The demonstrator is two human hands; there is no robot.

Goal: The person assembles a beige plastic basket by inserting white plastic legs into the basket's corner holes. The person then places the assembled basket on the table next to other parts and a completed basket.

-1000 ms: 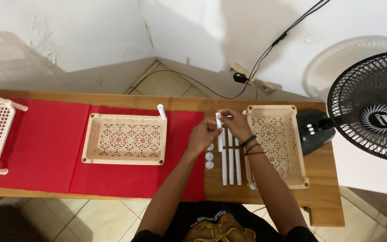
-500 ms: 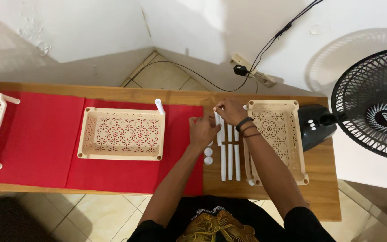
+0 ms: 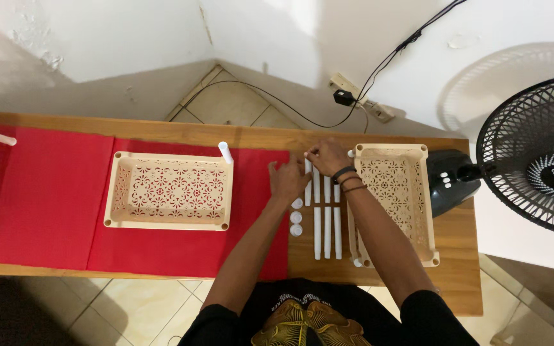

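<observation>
White tubes [image 3: 326, 221] are laid in rows on the tabletop [image 3: 463, 256] between two cream baskets. One tube end is pinched by the right hand [image 3: 328, 156]; the left hand [image 3: 288, 181] rests open alongside. Rows are best kept parallel and aligned.

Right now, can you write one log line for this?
left hand: on white tubes | right hand: pinching tube top | cream basket: beside | red cloth: left

there's a black fan [image 3: 542, 163] off to my right, a cream lattice basket [image 3: 169, 190] sitting on the red cloth [image 3: 46, 192], and a power strip [image 3: 360, 96] on the floor behind the counter [image 3: 463, 250].
</observation>
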